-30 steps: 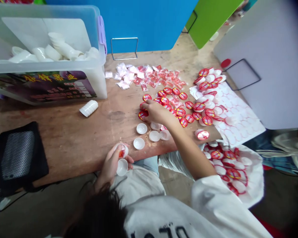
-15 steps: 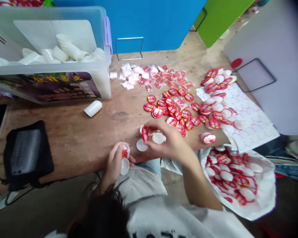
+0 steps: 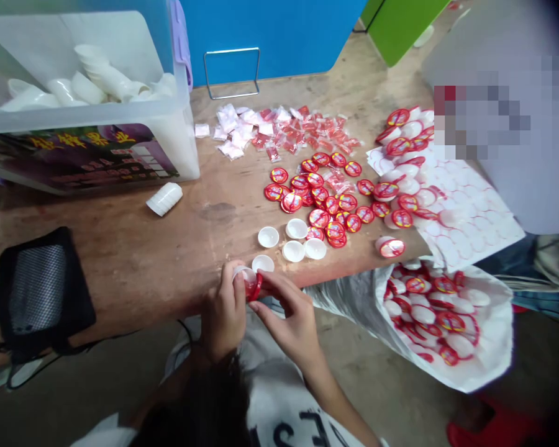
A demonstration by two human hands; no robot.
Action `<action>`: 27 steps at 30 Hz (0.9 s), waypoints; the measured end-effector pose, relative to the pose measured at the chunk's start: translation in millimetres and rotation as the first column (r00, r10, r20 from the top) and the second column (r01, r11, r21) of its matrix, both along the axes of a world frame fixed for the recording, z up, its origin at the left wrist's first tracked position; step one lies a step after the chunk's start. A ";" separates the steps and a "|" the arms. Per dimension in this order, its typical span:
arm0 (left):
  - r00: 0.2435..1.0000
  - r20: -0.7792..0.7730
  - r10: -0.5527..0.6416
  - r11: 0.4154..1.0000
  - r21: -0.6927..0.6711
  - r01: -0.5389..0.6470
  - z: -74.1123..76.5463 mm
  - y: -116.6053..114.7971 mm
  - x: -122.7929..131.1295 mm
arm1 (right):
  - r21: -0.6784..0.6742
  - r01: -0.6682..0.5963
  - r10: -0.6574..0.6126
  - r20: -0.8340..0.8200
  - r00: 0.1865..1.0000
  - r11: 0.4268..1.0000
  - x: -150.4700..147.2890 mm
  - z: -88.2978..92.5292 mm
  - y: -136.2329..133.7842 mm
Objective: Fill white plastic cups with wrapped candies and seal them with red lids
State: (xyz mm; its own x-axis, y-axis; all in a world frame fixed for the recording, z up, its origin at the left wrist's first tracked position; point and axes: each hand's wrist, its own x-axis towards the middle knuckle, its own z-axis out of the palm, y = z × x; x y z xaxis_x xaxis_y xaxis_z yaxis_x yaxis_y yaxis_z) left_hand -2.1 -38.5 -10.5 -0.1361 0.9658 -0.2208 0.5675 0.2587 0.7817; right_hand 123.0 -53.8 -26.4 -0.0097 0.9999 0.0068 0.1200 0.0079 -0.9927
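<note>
1. Head view, the hands: my left hand (image 3: pixel 223 310) is gripping a small white cup (image 3: pixel 241 273) just off the near edge of the surface (image 3: pixel 135 248). My right hand (image 3: pixel 291 320) is pinching a red lid (image 3: pixel 255 287) against the cup's mouth. Both hands are together, each closed on its piece.
2. Head view, what looks done: the white bag (image 3: pixel 354 298) hanging at my right is holding many lidded cups (image 3: pixel 423 310), and one capped cup (image 3: pixel 391 247) is sitting near the surface's edge.
3. Head view, what looks left: I am judging that plenty remains. Five empty cups (image 3: pixel 293 251) are waiting just beyond my hands, loose lids (image 3: pixel 326 202) are lying in a spread behind them, and small sachets (image 3: pixel 284 133) are piled farther back. The clear tub (image 3: pixel 181 149) is holding more white cups.
4. Head view, writing: the tub's purple label (image 3: pixel 84 155) is showing yellow characters that I cannot read surely. The lids' print is too small to make out.
</note>
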 end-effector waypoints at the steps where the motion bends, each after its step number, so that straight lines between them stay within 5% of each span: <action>1: 1.000 0.013 -0.006 1.000 0.008 0.006 1.4 -1.3 0.2 | 0.009 0.015 -0.016 0.008 1.000 1.000 -0.2 0.1 -0.9; 8: 0.977 0.209 -0.032 0.999 0.029 0.027 8.5 -8.8 1.5 | 0.042 0.086 -0.088 0.055 0.995 0.995 -3.1 -3.5 -5.1; 18: 0.958 0.205 -0.198 0.980 0.046 0.193 17.0 -5.0 2.2 | 0.112 0.161 -0.171 0.082 0.982 0.981 -4.3 -2.2 -8.2; 24: 0.957 0.117 -0.266 0.964 0.067 0.259 13.7 -4.1 -1.6 | 0.221 0.124 -0.165 0.179 0.970 0.967 -3.7 2.5 -6.2; 27: 0.942 0.190 -0.276 0.961 0.045 0.272 15.1 -5.0 -3.3 | 0.233 0.100 -0.150 0.209 0.966 0.967 -3.1 4.4 -6.6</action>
State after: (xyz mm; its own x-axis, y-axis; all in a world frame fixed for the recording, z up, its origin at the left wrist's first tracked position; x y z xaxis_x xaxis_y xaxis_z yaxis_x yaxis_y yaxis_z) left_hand -5.4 -43.5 4.6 0.1777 0.9637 -0.1992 0.4524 0.0998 0.8862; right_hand 119.9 -60.4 -22.0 0.0889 0.9674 0.2371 0.3518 0.1922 -0.9161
